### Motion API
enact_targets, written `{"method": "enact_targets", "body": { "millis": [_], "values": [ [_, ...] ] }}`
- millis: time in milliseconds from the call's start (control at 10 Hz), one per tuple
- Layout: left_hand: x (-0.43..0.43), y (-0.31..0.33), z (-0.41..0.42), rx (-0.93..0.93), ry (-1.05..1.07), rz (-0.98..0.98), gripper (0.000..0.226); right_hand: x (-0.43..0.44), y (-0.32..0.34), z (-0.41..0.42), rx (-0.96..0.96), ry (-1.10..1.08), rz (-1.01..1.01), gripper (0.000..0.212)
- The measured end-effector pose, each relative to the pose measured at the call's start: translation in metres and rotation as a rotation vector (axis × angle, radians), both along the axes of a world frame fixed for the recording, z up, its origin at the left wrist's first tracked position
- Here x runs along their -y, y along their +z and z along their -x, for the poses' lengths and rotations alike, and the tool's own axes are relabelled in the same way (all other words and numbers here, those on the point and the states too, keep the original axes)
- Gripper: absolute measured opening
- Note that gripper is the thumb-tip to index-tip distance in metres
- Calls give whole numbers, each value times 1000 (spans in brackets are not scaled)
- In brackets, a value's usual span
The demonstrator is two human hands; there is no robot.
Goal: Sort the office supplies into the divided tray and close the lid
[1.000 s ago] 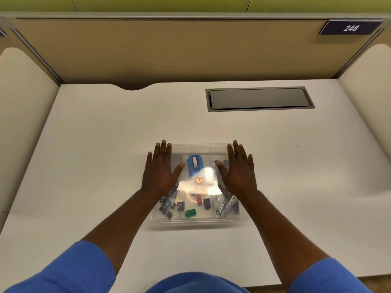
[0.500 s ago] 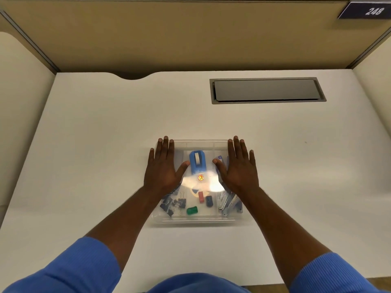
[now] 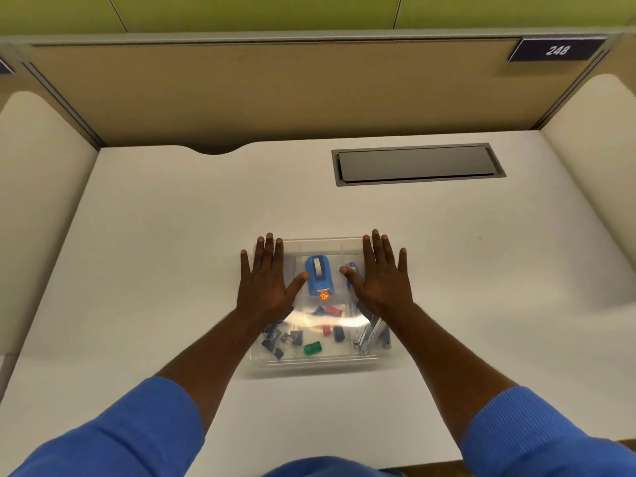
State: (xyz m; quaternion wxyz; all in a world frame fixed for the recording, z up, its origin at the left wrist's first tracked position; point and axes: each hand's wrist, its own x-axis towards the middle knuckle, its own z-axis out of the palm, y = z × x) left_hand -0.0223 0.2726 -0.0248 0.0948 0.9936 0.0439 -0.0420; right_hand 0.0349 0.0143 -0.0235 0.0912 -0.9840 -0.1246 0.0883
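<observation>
A clear divided tray (image 3: 318, 364) sits on the white desk in front of me with its transparent lid (image 3: 320, 247) lying over it. My left hand (image 3: 266, 282) rests flat on the lid's left side, fingers spread. My right hand (image 3: 382, 278) lies flat on the lid's right side, also spread. Through the lid I see a blue tape dispenser (image 3: 319, 275) in the middle, dark binder clips (image 3: 280, 339) at the left, a green piece (image 3: 312, 348), small red and blue pieces (image 3: 333, 330), and metal items (image 3: 370, 335) at the right.
The white desk (image 3: 155, 253) stretches around the tray. A grey cable hatch (image 3: 418, 164) is set into the desk at the back right. Tan partition walls (image 3: 275, 91) close off the back and both sides.
Both hands stay flat on the lid in the same places. The glare on the lid has shifted toward me as my head moved.
</observation>
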Motion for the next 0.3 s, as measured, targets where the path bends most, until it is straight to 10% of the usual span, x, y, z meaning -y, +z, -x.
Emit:
{"method": "enact_targets", "body": {
  "millis": [300],
  "values": [
    [7,30,10,57,-67,43,97,-19,25,20,111,8,-44,96]
  ]
}}
